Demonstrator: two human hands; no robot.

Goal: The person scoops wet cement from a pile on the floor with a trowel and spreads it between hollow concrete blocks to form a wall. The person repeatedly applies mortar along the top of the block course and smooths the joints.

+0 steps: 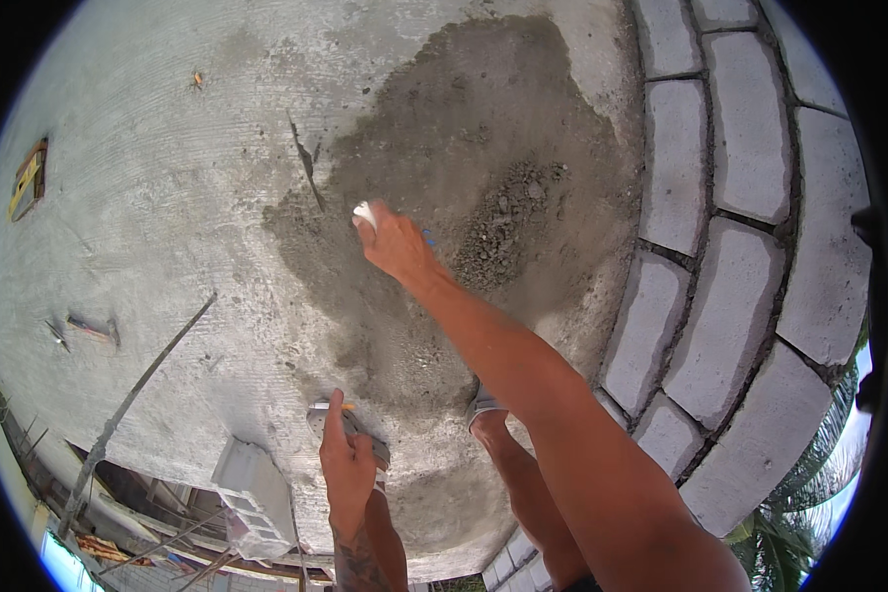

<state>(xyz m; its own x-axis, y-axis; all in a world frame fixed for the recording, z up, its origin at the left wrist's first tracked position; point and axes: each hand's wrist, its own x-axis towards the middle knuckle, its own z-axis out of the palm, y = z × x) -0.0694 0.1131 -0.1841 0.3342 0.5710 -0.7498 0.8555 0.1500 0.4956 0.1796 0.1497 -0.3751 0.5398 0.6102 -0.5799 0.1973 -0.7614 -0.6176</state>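
My right hand (401, 247) is closed around a white, rounded thing (365, 213), of which only the end shows; its kind is hidden by my fingers. A bit of blue shows beside the knuckles. Beneath this hand lies a dark, damp patch (444, 104) on the concrete floor. To its right sits a crumbly grey heap of loose mortar or gravel (498, 232). A thin dark strip (307, 163) lies beyond the hand, up and to the left. My left hand (346, 462) hangs above my left shoe (318, 419), index finger stretched, other fingers bent, nothing visible in it.
A wall of grey blocks (676, 163) curves along the right. A hollow block (252, 498) stands at the lower left, near a long thin rod (148, 380). A small yellow and brown framed object (28, 180) lies far left. My right shoe (481, 407) is near the wall.
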